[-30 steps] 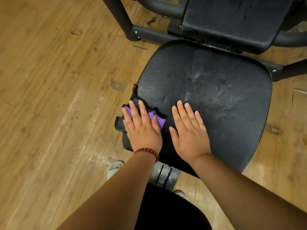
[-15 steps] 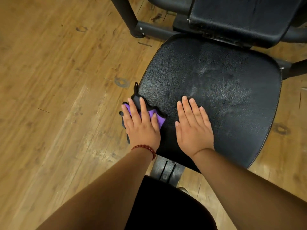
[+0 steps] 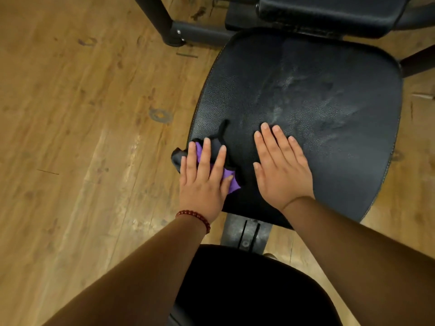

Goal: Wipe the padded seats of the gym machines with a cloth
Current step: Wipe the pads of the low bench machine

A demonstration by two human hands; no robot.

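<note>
As our left hand [image 3: 202, 182] has slid the cloth [image 3: 219, 158] inward, fingers flat on it, wiping proceeds. Our right hand [image 3: 280, 168] stays spread on the seat [image 3: 329, 109], still dusty ahead.

Seat pad [image 3: 329, 142]: black pebble-grained leatherette, semi-matt, dusty pale smears beyond the right hand [image 3: 281, 167], light stitching along the edge. Cloth [image 3: 229, 180] under the left hand [image 3: 203, 182]: soft fabric, purple and black, crumpled. Bracelet [image 3: 195, 216]: glossy red beads. Frame tube [image 3: 200, 35]: matt black painted metal. Floor [image 3: 82, 114]: wood-grain boards, satin sheen, scuffed.
</note>
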